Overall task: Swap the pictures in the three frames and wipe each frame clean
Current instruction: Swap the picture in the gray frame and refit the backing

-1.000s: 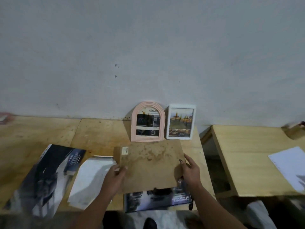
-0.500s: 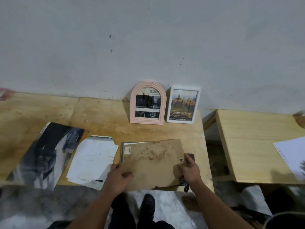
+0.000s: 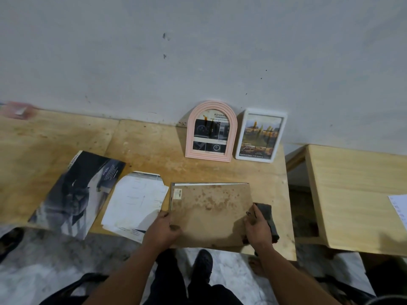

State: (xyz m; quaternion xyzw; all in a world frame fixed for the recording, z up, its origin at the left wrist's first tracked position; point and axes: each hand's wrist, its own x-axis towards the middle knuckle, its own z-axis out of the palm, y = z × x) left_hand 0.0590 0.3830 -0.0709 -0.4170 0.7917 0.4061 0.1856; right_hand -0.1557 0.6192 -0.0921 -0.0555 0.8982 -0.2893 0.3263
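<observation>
A stained brown backing board point(image 3: 211, 210) lies face down on the wooden table point(image 3: 143, 155), over a flat frame whose top edge shows beneath it. My left hand point(image 3: 164, 231) grips the board's left edge. On its right edge rests my right hand point(image 3: 256, 226), with a dark cloth point(image 3: 267, 217) just beside and under it. A pink arched frame point(image 3: 211, 131) and a white rectangular frame point(image 3: 261, 135) stand upright against the wall, each with a picture in it.
A dark glossy magazine point(image 3: 74, 192) and white cut-out pages point(image 3: 136, 201) lie left of the board. A second, lighter table point(image 3: 356, 194) stands to the right across a gap, with a white sheet point(image 3: 399, 208) on it. My feet show below the table edge.
The board came down from a tilted, lifted hold onto the table and now lies flat. The dark cloth has come into view by my right hand. The camera tilted downward.
</observation>
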